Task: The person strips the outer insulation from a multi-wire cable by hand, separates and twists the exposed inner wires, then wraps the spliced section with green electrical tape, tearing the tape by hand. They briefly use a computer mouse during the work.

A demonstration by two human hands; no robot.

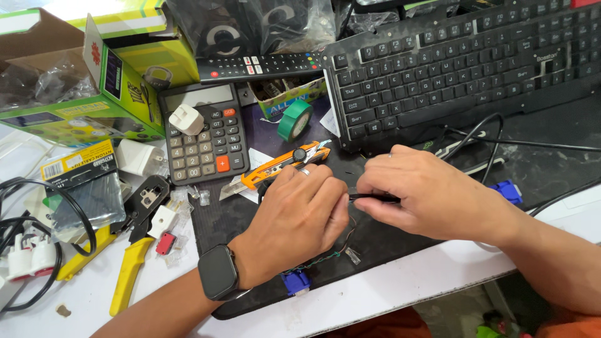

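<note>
Your left hand and right hand both pinch a thin black cable – its long axis runs left-right – over the black mat. The green box holds crumpled plastic bags.

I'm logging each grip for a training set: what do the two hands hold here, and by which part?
Both hands pinch one thin black cable: the right hand near its end, the left hand at the thin wires beyond it. The fingers hide the exact contact.
</note>
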